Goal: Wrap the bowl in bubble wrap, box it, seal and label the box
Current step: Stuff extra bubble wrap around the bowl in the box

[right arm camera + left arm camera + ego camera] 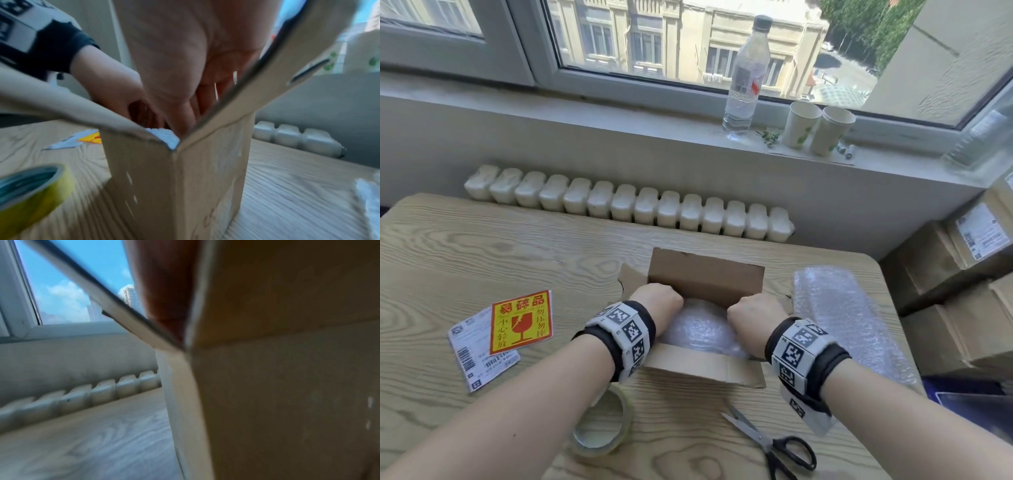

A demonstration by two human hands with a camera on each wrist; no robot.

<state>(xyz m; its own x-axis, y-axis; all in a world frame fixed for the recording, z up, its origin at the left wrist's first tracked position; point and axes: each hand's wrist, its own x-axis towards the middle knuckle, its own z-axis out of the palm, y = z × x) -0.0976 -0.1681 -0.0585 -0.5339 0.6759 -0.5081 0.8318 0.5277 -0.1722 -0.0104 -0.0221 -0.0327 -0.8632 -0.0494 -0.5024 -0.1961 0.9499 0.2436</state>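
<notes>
An open cardboard box point(705, 274) stands mid-table with its flaps raised. Inside lies the bowl wrapped in bubble wrap point(698, 329). My left hand point(657, 301) reaches in at the left side of the bundle and my right hand point(753, 311) at the right side, knuckles up, fingers down inside the box and holding the bundle. In the right wrist view the right hand point(185, 65) goes down behind a flap of the box point(174, 186), the left hand point(109, 84) is curled opposite, and a white corner of wrap point(164, 138) shows. The left wrist view shows only the box wall point(287, 386).
A tape roll point(602, 428) and scissors point(774, 442) lie near the front edge. A red and yellow fragile sticker point(522, 322) overlaps a shipping label point(476, 356) to the left. Spare bubble wrap point(849, 318) lies right of the box. Stacked cartons point(962, 274) stand beyond the table's right edge.
</notes>
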